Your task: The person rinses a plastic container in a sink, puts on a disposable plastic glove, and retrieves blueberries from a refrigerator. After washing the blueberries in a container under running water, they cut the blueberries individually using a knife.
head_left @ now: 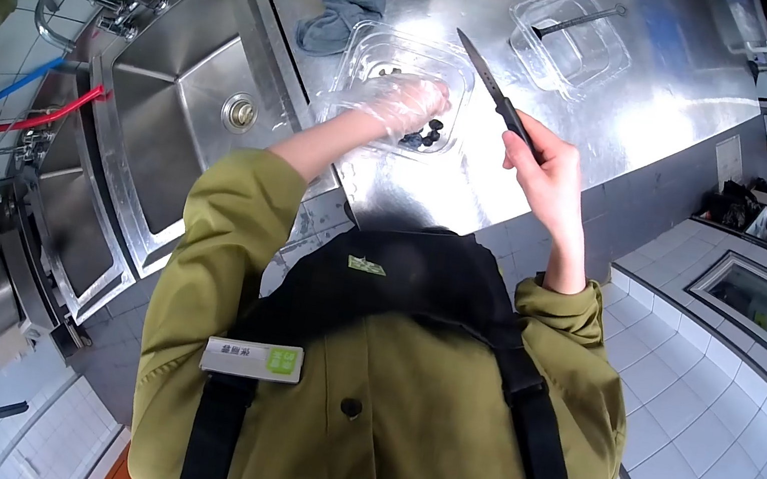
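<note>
My right hand [545, 170], bare, is wrapped round the black handle of a paring knife [487, 78]. Its blade points up and to the left, clear of the counter. My left hand [406, 104] wears a loose clear plastic glove and is over a clear plastic container [460, 100]. The fingers of that hand look curled in, and what they hold, if anything, is hidden. Small dark round pieces [434, 132], perhaps fruit, lie in the container below the hand. A few greenish bits show past the wrist.
On the steel counter [625, 128], a second clear container [592, 56] with a long-handled utensil [582, 21] stands at the back right. A grey-blue cloth [347, 2] lies behind the first container. Steel sinks [172, 108] with taps are to the left.
</note>
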`<state>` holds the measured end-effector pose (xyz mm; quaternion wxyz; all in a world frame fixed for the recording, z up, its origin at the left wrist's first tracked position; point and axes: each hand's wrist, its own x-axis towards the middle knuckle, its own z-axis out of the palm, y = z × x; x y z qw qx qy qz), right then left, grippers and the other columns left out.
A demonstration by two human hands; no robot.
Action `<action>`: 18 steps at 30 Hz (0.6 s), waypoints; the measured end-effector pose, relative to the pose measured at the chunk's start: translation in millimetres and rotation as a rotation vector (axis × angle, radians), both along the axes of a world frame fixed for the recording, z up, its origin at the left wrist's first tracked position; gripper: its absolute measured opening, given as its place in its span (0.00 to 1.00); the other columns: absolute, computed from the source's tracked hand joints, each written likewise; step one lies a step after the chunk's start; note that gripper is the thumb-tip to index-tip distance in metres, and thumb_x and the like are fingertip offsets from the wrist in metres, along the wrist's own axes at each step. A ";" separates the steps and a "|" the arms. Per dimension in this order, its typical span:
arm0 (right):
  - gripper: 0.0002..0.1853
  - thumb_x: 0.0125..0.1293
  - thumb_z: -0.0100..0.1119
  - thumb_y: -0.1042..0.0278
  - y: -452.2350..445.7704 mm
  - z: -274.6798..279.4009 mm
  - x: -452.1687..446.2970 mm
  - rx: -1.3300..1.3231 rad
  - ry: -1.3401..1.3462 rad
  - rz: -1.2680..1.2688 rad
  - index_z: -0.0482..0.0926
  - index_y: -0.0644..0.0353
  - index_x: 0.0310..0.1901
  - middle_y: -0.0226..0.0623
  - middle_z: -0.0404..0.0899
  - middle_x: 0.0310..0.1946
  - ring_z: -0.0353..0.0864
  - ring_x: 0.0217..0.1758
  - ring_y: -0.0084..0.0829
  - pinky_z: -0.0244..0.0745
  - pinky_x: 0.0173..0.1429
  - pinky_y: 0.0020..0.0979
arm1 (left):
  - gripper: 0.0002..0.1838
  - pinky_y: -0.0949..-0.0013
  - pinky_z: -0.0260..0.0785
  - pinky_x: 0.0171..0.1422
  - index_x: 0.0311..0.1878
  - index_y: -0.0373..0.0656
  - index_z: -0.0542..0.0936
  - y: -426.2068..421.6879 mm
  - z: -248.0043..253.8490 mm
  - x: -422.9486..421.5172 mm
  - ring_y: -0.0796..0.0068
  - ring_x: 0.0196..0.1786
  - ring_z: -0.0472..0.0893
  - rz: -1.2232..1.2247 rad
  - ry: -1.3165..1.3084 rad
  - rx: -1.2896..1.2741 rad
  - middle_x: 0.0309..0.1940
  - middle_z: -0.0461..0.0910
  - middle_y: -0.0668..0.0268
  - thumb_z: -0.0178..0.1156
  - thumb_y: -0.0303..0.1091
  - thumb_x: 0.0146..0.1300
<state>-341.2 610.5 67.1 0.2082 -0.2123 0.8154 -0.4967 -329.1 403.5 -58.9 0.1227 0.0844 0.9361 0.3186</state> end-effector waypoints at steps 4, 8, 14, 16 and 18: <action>0.17 0.59 0.56 0.68 4.7 8.2 1.8 0.002 -0.028 -0.045 0.74 0.66 0.48 0.36 0.77 0.28 0.74 0.28 0.19 0.70 0.36 0.23 | 0.10 0.68 0.68 0.44 0.36 0.40 0.77 -1.2 -19.2 -4.1 0.62 0.37 0.77 -0.092 0.036 0.094 0.32 0.78 0.57 0.56 0.31 0.48; 0.16 0.58 0.55 0.69 8.3 1.8 3.2 -0.065 -0.028 -0.082 0.74 0.67 0.48 0.36 0.77 0.26 0.74 0.26 0.18 0.70 0.34 0.22 | 0.10 0.64 0.68 0.43 0.33 0.42 0.78 5.9 -3.7 1.8 0.58 0.36 0.78 0.021 -0.148 0.172 0.28 0.78 0.55 0.58 0.30 0.42; 0.14 0.59 0.54 0.73 5.5 -2.7 3.5 -0.049 0.069 -0.049 0.75 0.65 0.47 0.26 0.71 0.17 0.69 0.22 0.14 0.62 0.26 0.18 | 0.14 0.71 0.69 0.40 0.38 0.42 0.78 6.6 -15.8 0.2 0.71 0.33 0.78 0.207 -0.048 0.250 0.32 0.79 0.62 0.58 0.25 0.45; 0.14 0.58 0.54 0.74 10.0 -4.4 4.7 -0.046 0.097 -0.042 0.75 0.65 0.47 0.28 0.72 0.17 0.69 0.21 0.14 0.63 0.25 0.19 | 0.16 0.76 0.70 0.43 0.45 0.38 0.76 -1.1 32.3 10.9 0.76 0.37 0.78 0.317 -0.317 0.713 0.35 0.79 0.63 0.59 0.25 0.50; 0.14 0.57 0.55 0.75 12.6 -6.3 9.2 -0.030 0.133 0.034 0.75 0.66 0.47 0.30 0.73 0.16 0.69 0.20 0.15 0.63 0.25 0.20 | 0.15 0.76 0.70 0.46 0.46 0.37 0.76 -12.5 67.7 25.3 0.75 0.38 0.79 0.321 -0.418 1.167 0.35 0.79 0.62 0.58 0.26 0.53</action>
